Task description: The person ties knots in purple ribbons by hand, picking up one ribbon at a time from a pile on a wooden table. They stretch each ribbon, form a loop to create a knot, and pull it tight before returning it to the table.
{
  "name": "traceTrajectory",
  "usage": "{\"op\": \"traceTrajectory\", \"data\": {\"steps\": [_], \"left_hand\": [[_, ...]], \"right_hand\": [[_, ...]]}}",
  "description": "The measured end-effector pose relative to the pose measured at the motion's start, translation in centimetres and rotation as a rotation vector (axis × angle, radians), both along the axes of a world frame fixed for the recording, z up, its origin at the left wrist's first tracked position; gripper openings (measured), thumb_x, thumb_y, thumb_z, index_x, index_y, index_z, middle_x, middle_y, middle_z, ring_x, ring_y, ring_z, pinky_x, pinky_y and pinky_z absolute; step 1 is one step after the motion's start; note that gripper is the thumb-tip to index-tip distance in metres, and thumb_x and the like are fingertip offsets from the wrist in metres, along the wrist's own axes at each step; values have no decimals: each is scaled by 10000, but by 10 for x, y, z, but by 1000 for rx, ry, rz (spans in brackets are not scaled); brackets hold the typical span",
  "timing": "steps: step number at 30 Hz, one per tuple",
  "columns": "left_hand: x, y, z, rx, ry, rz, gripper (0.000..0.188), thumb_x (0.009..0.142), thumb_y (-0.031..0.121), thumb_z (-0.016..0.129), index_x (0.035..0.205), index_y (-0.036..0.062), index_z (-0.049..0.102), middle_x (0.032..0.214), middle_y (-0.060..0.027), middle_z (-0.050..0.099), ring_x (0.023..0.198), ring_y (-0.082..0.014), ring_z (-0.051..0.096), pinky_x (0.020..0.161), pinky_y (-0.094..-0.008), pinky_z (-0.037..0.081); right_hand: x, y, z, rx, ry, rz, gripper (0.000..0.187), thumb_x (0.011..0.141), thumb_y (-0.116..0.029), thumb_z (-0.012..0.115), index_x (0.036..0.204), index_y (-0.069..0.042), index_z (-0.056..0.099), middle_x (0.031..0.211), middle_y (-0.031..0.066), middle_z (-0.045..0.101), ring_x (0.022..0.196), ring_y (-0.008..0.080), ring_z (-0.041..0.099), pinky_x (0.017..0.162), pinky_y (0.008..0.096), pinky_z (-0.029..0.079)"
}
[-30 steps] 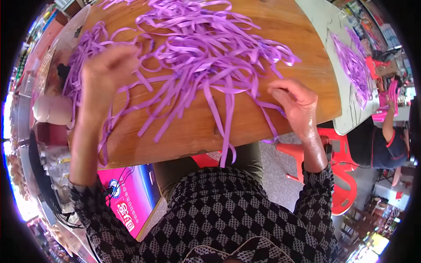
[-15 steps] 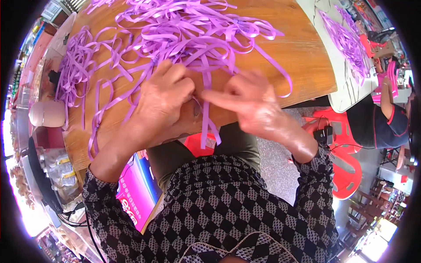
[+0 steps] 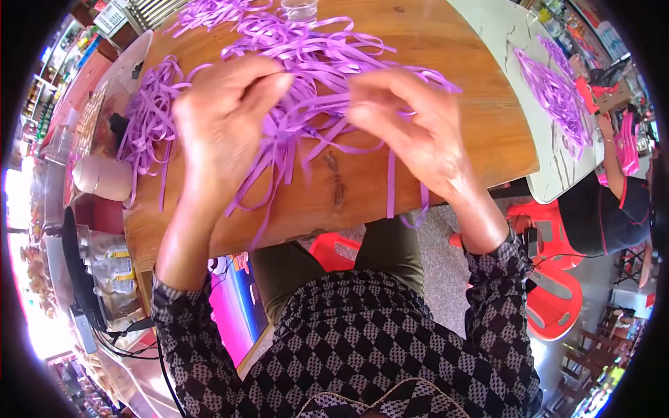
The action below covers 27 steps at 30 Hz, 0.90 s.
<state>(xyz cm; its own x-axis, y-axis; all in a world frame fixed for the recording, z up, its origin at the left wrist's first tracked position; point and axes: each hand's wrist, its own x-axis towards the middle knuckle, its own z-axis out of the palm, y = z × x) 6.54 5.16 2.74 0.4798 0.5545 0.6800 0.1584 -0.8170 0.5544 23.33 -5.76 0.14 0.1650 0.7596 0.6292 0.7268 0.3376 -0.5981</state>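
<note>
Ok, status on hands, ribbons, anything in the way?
Left hand and right hand apart over purple ribbons, grip unclear. Ribbons heaped loosely on wooden table. Clear container beyond, apart from hands.

Head-worn L fisheye cam — close above hands [image 3: 224, 118], view down.

Fingers [image 3: 254, 67] over tangled purple ribbons [image 3: 296, 45]

Seeing a satiny shine now, smooth and bright, all along the purple ribbons [image 3: 303, 49]! Beneath, going glossy on the wooden table [image 3: 411, 167], with visible grain and dark knots. Across to polished, marble-like white on the tabletop [image 3: 561, 184] beyond. Shiny moulded plastic next, in the red chair [image 3: 566, 296]! And finishing matt: soft cloth in the checked shirt [image 3: 348, 334], dull fabric in the dark trousers [image 3: 390, 244].
</note>
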Motion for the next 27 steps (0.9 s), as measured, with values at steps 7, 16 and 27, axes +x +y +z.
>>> {"op": "traceTrajectory", "data": {"steps": [7,16,27], "left_hand": [[7,-4,-21,-154,-13,41,288,729,169,692,963,26,600,920,-111,607,806,-200,570,704,-315,461],[-11,8,-98,213,588,143,859,709,501,619,1331,12,286,1366,-293,212,1276,-437,196,985,-565,212],[115,46,-86,-14,242,-64,680,686,301,645,1261,47,384,1233,-231,412,1110,-386,436,913,-522,321]], "right_hand": [[-1,30,-16,-397,870,341,83,769,-1,562,836,42,585,696,57,566,544,95,492,475,209,370],[63,5,-13,-260,1151,142,116,784,-56,551,848,42,554,634,57,539,508,121,475,486,225,357],[60,-5,-15,-243,1151,53,75,808,-32,522,830,33,553,649,45,533,549,96,483,497,199,357]]}}
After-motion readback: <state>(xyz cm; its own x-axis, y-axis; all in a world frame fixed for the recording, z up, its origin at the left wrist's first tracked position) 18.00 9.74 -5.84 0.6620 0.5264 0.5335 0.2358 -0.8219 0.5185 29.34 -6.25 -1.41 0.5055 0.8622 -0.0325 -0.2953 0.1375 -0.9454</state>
